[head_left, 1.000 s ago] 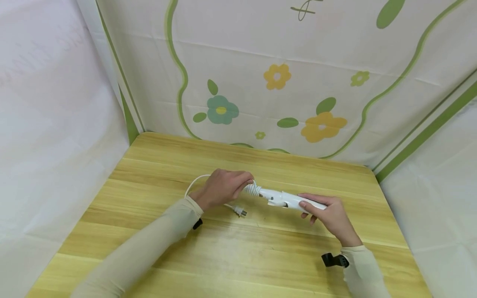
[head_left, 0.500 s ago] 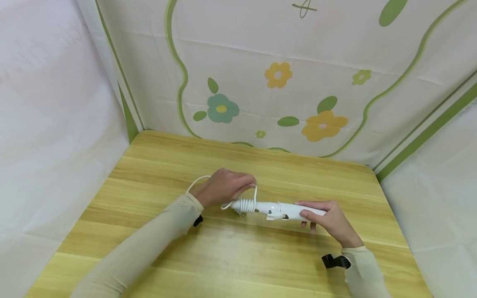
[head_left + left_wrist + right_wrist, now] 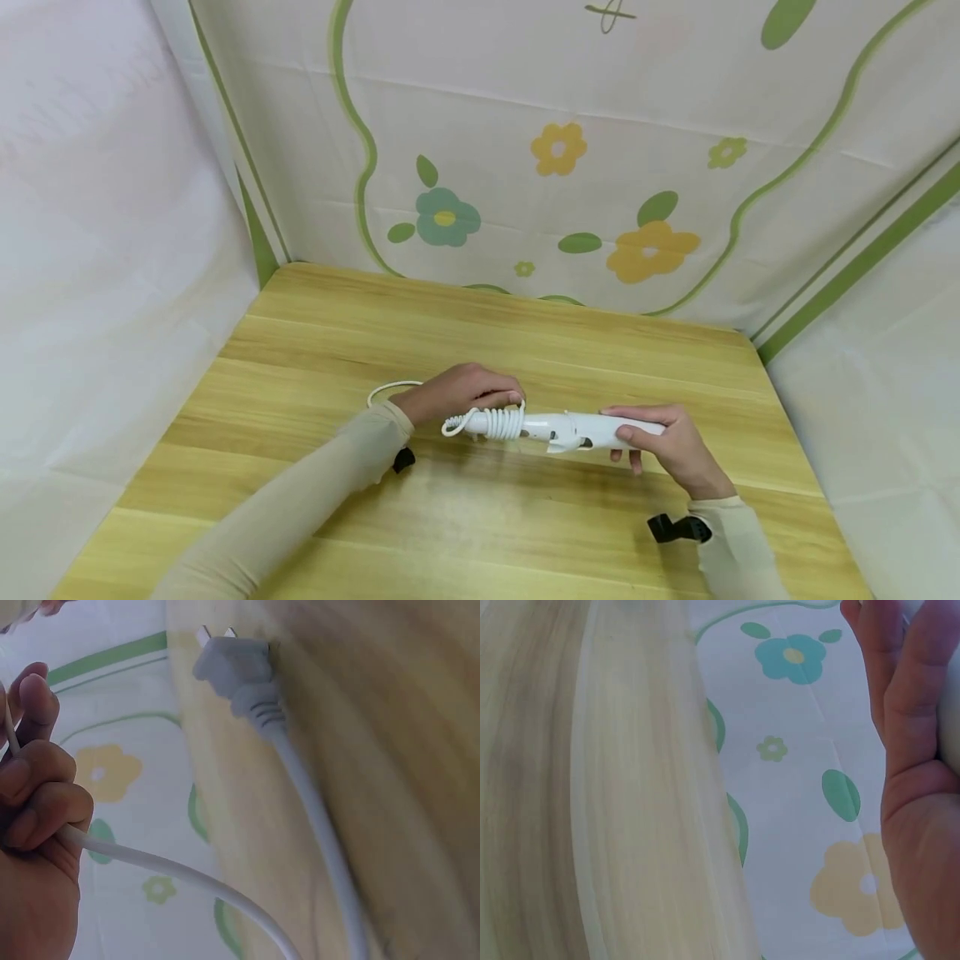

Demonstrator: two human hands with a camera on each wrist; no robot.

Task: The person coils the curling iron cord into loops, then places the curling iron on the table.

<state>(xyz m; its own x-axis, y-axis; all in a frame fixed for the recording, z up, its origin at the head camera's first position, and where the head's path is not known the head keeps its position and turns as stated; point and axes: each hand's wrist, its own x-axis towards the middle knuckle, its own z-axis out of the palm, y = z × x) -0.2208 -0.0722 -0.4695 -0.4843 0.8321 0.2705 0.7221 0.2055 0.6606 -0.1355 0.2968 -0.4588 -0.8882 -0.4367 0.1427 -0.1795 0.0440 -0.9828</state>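
A slim white hair iron (image 3: 600, 430) lies sideways in the air over the table, its cord (image 3: 504, 423) wound in several turns about the left end. My right hand (image 3: 670, 440) grips its right end, thumb on the near side. In the right wrist view, fingers (image 3: 915, 697) curl around the white body at the frame's edge. My left hand (image 3: 467, 392) holds the cord just behind the coils. Curled fingers (image 3: 49, 776) enclose the cord in the left wrist view, where the grey-white plug (image 3: 238, 667) hangs close by the tabletop, prongs pointing up in that view.
The wood-grain table (image 3: 465, 533) spreads beneath both hands. A white cloth with printed flowers (image 3: 648, 250) stands behind its far edge, and pale cloth walls (image 3: 105, 250) rise on both sides. A loose loop of cord bows out behind my left wrist. Black wrist mounts (image 3: 678, 528) hang below both sleeves.
The hair iron's coiled end has swung down toward me, and more turns of cord show around it. My left hand has moved slightly nearer, still holding the cord. The right hand keeps its grip.
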